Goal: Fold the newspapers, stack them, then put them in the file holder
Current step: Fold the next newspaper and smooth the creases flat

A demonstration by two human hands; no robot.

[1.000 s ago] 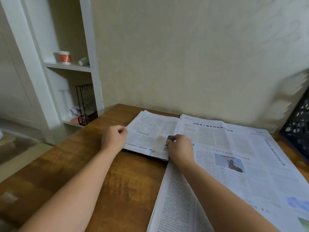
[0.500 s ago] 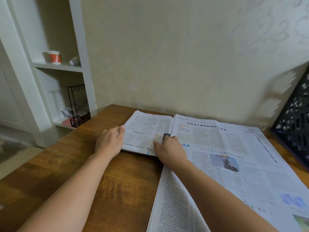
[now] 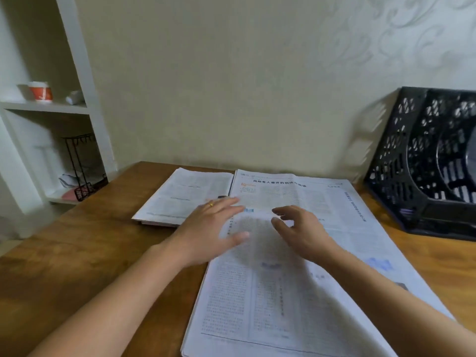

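Note:
A folded newspaper (image 3: pixel 180 199) lies flat at the back left of the wooden table (image 3: pixel 77 253). To its right a large unfolded newspaper (image 3: pixel 296 292) spreads toward me. My left hand (image 3: pixel 213 228) hovers over the unfolded sheet's left edge, fingers apart, a ring on one finger, holding nothing. My right hand (image 3: pixel 298 228) hovers over the same sheet a little to the right, fingers curled loosely and apart, also holding nothing. The black perforated file holder (image 3: pixel 425 163) stands at the back right against the wall.
A white shelf unit (image 3: pixel 51 106) stands left of the table, holding a red-and-white cup (image 3: pixel 41 91) and a black wire rack (image 3: pixel 79 166). The wall runs directly behind the table's far edge.
Both hands have left the folded newspaper and moved right, over the unfolded one. The view has turned right, bringing the file holder into sight.

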